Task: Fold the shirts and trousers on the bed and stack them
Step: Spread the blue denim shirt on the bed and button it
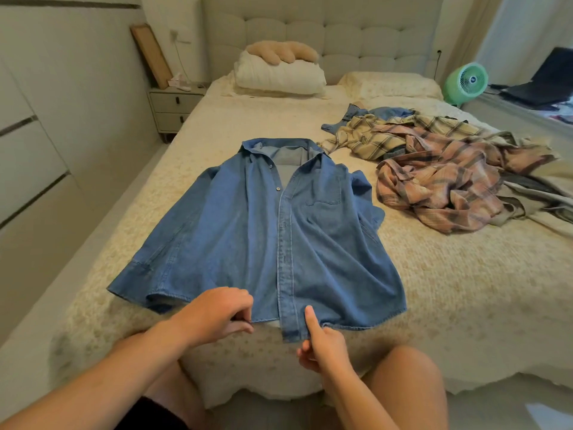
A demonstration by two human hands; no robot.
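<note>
A blue denim shirt [266,234] lies face up on the cream bedspread [449,290], collar toward the headboard, front placket overlapped. My left hand [217,311] pinches the bottom hem left of the placket. My right hand [322,342] grips the placket's lower end, thumb flat on top of the cloth. A heap of unfolded clothes lies to the right: a pink plaid shirt [440,187], a yellow plaid shirt [387,135], blue denim [359,116] behind them and grey fabric [533,193] at the far right.
White folded bedding and a fluffy cushion [279,69] sit by the headboard. A nightstand [173,107] stands left of the bed, a green fan [465,82] and a laptop [548,82] to the right. My knees are at the bed's near edge.
</note>
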